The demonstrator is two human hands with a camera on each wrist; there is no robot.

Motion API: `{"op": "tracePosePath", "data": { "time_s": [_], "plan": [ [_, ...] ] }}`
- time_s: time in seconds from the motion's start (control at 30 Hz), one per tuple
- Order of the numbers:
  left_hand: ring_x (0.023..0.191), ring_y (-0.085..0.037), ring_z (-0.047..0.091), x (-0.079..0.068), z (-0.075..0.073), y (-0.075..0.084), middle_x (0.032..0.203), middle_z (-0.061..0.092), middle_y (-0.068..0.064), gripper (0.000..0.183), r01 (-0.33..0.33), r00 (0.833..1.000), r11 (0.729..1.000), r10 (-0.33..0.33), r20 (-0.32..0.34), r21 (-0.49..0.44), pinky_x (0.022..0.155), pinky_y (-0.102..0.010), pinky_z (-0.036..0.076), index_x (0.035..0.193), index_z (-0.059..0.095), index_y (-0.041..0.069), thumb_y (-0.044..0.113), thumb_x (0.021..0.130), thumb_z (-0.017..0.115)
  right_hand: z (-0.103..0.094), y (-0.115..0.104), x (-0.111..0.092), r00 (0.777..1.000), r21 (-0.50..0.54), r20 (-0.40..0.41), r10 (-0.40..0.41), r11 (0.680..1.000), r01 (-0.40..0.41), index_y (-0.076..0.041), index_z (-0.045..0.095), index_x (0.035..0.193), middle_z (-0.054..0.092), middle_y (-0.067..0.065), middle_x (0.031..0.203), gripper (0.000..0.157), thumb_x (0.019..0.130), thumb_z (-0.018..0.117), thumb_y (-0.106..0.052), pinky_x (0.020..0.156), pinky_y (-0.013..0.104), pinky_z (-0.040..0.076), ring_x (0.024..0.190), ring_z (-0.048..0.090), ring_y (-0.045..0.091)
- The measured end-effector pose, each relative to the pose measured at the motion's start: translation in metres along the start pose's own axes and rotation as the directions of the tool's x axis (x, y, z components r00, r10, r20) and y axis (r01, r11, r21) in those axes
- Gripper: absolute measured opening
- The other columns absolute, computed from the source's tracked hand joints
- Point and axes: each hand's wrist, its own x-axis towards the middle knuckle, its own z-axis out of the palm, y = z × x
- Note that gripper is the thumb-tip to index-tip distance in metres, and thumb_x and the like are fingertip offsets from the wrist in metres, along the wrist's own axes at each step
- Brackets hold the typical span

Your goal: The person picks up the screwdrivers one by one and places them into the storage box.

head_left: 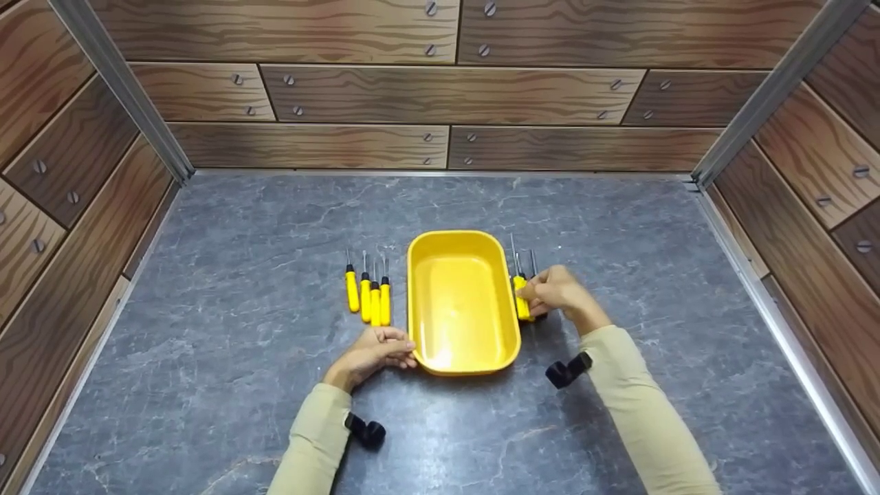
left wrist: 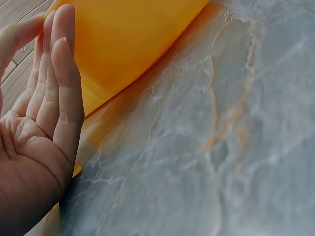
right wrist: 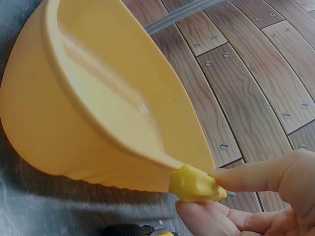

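Observation:
A yellow plastic tray (head_left: 464,370) with rounded corners stands on the grey marbled surface between both hands. At its near left corner, my left hand (head_left: 377,352) pinches the rim between thumb and fingers; the left wrist view shows the hand (left wrist: 44,132) against the tray's wall. Beside the tray's right side, my right hand (head_left: 558,294) holds a screwdriver (head_left: 520,295) by its yellow handle. In the right wrist view, thumb and fingers pinch that screwdriver's handle end (right wrist: 194,186) next to the tray wall. Other screwdrivers lie below it, partly hidden by the hand.
Several yellow-handled screwdrivers (head_left: 366,297) with black collars lie side by side left of the tray. Under the right hand, a black handle (right wrist: 129,230) shows on the surface. Wood-patterned panels (head_left: 454,96) wall the area, with metal rails (head_left: 790,350) along its edges.

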Motion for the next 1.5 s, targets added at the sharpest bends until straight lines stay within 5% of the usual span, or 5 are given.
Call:
{"op": "tracePosePath", "data": {
  "time_s": [0.43, 0.77, 1.17, 1.5],
  "plan": [
    [0.067, -0.006, 0.069, 0.001, 0.0, 0.002, 0.073, 0.072, 0.005, 0.015, 0.0, 1.0, 1.0, 0.0, -0.007, -0.003, 0.064, -0.017, 0.056, 0.083, 0.065, 0.014, 0.004, 0.091, 0.057, 0.005, -0.014, -0.002, 1.0, -0.037, -0.019, 0.012, 0.999, -0.013, 0.008, 0.065, 0.093, 0.061, -0.002, 0.062, 0.017, 0.085, 0.065, -0.008, 0.067, 0.029, 0.062, 0.052, 0.061, 0.005],
    [0.068, -0.007, 0.069, 0.002, -0.001, 0.001, 0.073, 0.073, 0.004, 0.012, 0.01, 1.0, 1.0, -0.01, -0.015, -0.005, 0.065, -0.017, 0.056, 0.085, 0.065, 0.013, 0.005, 0.09, 0.059, 0.014, -0.02, -0.004, 1.0, 0.002, 0.006, -0.01, 1.0, 0.01, 0.015, 0.063, 0.103, 0.062, 0.0, 0.066, 0.026, 0.086, 0.065, -0.005, 0.065, 0.028, 0.062, 0.051, 0.062, 0.006],
    [0.068, -0.007, 0.069, 0.0, 0.0, 0.0, 0.075, 0.073, 0.004, 0.01, 0.019, 1.0, 1.0, -0.019, -0.013, -0.006, 0.066, -0.018, 0.057, 0.086, 0.066, 0.014, 0.006, 0.089, 0.06, 0.028, -0.025, -0.002, 1.0, -0.026, 0.029, -0.012, 1.0, 0.012, 0.004, 0.067, 0.083, 0.06, -0.001, 0.06, 0.009, 0.085, 0.066, -0.005, 0.057, 0.023, 0.059, 0.049, 0.061, 0.006],
    [0.067, -0.006, 0.069, 0.0, 0.0, 0.001, 0.073, 0.073, 0.005, 0.012, 0.024, 1.0, 1.0, -0.024, -0.019, -0.008, 0.064, -0.017, 0.056, 0.084, 0.066, 0.014, 0.006, 0.09, 0.059, 0.041, -0.03, -0.002, 0.998, -0.025, 0.067, -0.016, 1.0, 0.018, -0.005, 0.06, 0.068, 0.058, 0.0, 0.058, 0.019, 0.086, 0.065, -0.005, 0.056, 0.023, 0.059, 0.048, 0.059, 0.006]
  ]
}}
